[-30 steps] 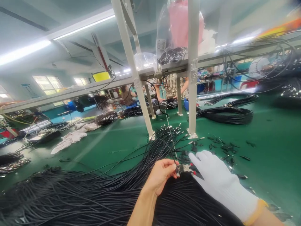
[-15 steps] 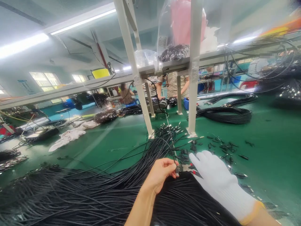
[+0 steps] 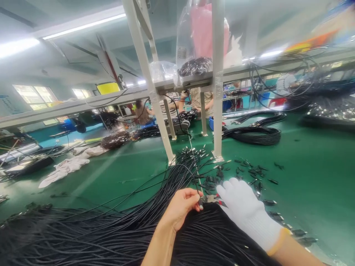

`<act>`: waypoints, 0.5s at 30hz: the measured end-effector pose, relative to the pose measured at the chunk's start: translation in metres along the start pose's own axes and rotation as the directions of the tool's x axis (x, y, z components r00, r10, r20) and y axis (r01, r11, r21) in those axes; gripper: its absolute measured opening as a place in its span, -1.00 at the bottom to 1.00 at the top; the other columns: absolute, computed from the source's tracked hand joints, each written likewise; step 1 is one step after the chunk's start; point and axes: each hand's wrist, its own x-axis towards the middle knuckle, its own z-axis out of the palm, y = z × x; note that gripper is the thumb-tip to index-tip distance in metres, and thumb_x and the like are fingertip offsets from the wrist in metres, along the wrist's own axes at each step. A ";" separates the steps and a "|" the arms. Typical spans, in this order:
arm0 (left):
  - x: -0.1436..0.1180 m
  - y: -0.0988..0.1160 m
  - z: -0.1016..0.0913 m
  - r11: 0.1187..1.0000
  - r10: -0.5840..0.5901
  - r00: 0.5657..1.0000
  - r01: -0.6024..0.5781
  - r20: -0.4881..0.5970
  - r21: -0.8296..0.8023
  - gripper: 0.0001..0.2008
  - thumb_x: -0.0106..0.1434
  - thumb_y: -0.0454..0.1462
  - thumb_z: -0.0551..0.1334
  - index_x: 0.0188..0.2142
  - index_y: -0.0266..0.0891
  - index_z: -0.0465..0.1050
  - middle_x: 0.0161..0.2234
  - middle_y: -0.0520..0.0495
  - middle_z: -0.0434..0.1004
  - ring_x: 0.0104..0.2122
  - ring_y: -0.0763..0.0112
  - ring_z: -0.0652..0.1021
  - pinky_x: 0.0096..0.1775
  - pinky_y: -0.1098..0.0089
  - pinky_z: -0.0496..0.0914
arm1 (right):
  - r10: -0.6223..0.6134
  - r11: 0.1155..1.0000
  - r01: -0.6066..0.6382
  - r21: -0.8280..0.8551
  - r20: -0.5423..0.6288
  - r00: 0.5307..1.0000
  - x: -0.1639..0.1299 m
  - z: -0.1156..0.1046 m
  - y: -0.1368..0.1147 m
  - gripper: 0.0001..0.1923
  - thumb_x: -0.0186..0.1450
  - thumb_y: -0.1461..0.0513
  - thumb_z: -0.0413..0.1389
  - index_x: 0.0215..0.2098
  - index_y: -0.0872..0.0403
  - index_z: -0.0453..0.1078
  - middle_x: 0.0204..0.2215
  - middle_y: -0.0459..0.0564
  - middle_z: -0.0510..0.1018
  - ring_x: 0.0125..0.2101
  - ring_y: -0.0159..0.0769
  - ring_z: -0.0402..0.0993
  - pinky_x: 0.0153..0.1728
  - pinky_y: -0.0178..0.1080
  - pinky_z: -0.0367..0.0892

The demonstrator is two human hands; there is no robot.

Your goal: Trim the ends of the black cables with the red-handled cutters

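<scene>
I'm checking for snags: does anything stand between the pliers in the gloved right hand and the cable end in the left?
Nothing visible does. The pliers in the right hand have their head at the cable end in the left hand; the piled black cables lie below, not between.

No words, numbers or brand names can be read; a small white label point(image 3: 182, 53) stands on the clear plastic bag point(image 3: 185, 37) on the raised shelf point(image 3: 191, 82), bearing rows of dark print too small and blurred to make out; far off at the left edge, a blue marking point(image 3: 8, 104) shows on the pale wall point(image 3: 64, 87), its shapes too smeared to tell as letters; any print on the black cables point(image 3: 111, 229) is too fine to tell.
</scene>
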 end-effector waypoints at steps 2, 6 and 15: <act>0.000 0.001 -0.001 1.000 -0.005 1.000 0.005 0.008 -0.002 -0.59 -0.20 -0.08 0.60 -0.52 -0.34 0.59 -0.33 -0.11 0.59 -0.53 0.50 0.51 -0.39 0.41 0.36 | 0.002 1.000 -0.002 0.003 0.040 0.999 0.000 -0.004 -0.001 -0.78 0.31 0.06 0.23 -0.29 0.03 0.40 -0.38 0.00 0.45 -0.32 -0.17 0.28 -0.37 -0.14 -0.09; -0.001 0.001 -0.002 1.000 -0.009 1.000 0.010 0.025 -0.008 -0.60 -0.20 -0.09 0.61 -0.51 -0.35 0.61 -0.32 -0.11 0.59 -0.53 0.50 0.51 -0.40 0.42 0.36 | 0.018 1.000 -0.019 0.005 0.133 0.991 0.002 -0.013 -0.003 -0.78 0.31 0.05 0.23 -0.28 0.03 0.45 -0.35 0.06 0.51 -0.29 -0.10 0.34 -0.37 -0.13 -0.10; 0.001 0.001 -0.004 0.996 -0.018 0.999 0.022 0.044 -0.087 -0.56 -0.17 -0.10 0.63 -0.40 -0.38 0.65 -0.47 -0.04 0.56 -0.53 0.50 0.52 -0.40 0.46 0.39 | 0.029 0.999 -0.036 0.030 0.197 0.980 0.002 -0.018 -0.005 -0.86 0.33 0.12 0.20 -0.21 0.00 0.50 -0.30 0.05 0.58 -0.24 -0.06 0.45 -0.32 -0.12 0.00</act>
